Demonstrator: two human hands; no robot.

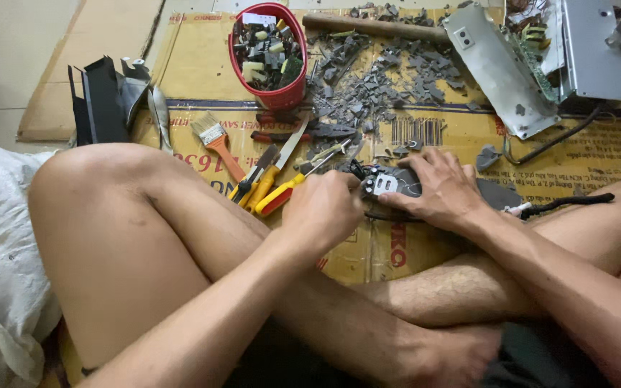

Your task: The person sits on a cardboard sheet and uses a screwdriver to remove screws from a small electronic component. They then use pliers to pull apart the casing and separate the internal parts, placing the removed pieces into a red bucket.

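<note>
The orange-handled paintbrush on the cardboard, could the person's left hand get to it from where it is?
Probably yes. The orange-handled paintbrush lies flat on the cardboard just beyond the raised left knee, nothing on top of it. The left hand is closed near the small dark part; it would need to let go first.

Bucket (271, 54) behind screwdrivers (271, 188), paintbrush (215, 141) to their left, metal casing (540, 57) far right.
</note>
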